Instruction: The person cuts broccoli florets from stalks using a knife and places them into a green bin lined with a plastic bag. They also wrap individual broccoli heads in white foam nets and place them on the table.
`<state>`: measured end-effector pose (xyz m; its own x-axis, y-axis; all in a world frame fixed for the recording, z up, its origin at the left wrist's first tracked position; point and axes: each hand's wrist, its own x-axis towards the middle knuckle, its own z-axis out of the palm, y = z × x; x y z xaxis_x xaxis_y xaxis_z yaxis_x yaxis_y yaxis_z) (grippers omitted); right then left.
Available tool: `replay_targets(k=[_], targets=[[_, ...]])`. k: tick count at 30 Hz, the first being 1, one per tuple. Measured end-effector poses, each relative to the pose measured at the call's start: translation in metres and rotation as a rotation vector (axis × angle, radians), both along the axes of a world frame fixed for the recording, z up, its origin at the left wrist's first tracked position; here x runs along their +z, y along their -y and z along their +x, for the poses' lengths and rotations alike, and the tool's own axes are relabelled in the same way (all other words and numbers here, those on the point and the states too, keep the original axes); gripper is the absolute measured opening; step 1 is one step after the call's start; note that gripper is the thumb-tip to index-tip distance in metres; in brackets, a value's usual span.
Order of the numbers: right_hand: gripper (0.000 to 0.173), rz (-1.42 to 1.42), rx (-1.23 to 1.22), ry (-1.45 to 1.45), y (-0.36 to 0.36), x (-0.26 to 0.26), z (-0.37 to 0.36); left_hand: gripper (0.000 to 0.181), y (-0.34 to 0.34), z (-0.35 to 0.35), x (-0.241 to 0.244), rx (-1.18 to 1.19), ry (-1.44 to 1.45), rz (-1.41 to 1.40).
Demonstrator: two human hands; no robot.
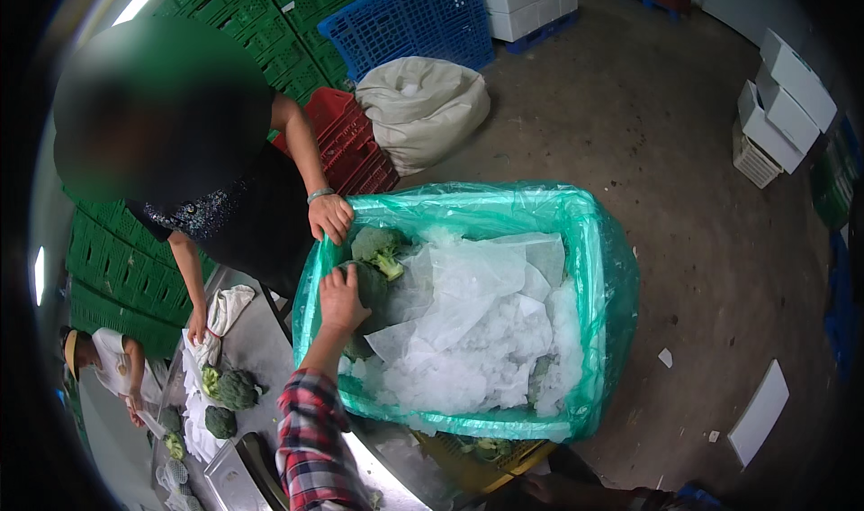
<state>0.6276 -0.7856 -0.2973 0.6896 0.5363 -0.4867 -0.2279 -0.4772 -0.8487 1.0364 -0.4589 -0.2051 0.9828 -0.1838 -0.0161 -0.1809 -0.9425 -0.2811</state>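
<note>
My left hand (343,300), in a plaid sleeve, cups a broccoli head (371,288) at the left end of a crate lined with green plastic film (590,308). Beside it, another broccoli head (372,243) lies with its cut stem towards the ice. Crushed ice (472,369) and thin translucent white sheets (472,288) cover much of the crate's contents. Low in the picture, my right hand (540,487) is dim, near a yellow crate (520,458) under the lined one; its fingers are hard to make out.
Across from me, a co-worker's hand (331,217) rests on the liner's rim. A metal table (253,335) at left bears broccoli (236,389), white netting and cloth. Another person (121,362) stands beyond. Red crates (358,160), a white sack (425,112) and foam boxes (783,119) stand around.
</note>
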Motion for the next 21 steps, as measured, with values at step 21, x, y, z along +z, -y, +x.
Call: replay_targets(k=[21], targets=[[0.023, 0.086, 0.140, 0.726, -0.089, 0.111, 0.037, 0.061, -0.023, -0.437, -0.007, 1.150, 0.291, -1.683]])
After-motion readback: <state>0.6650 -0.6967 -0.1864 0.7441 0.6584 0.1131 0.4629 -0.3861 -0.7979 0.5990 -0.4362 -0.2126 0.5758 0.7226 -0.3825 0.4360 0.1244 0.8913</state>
